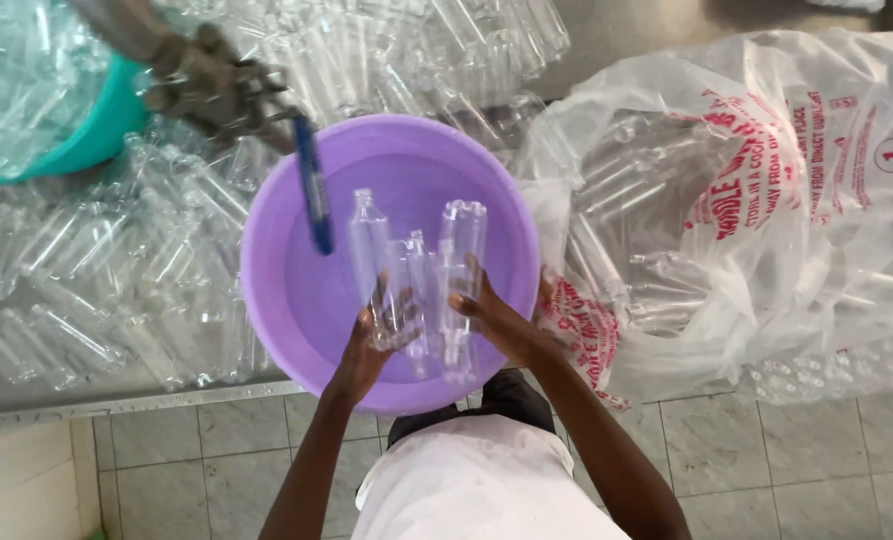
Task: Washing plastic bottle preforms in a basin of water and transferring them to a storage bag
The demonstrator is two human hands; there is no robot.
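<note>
Several clear, light, slippery plastic bottles (421, 285), best gripped mid-body, are clasped by left hand (371, 340) and right hand (491, 315) over the round purple plastic basin's (276, 270) six o'clock edge

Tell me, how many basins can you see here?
2: a purple basin in the middle beneath both hands, and a teal basin at upper left, partly cut off. Others may be hidden.

The basin (286, 290) under both hands is plain lilac purple. The bottles (421, 270) gripped above it are colourless and clear. A pen (313, 195) up-left of the left hand (371, 345) is dark blue. Right of the right hand (491, 315), the bag (766, 220) is translucent white (red print). The tub (101, 125) far up-left is teal.
</note>
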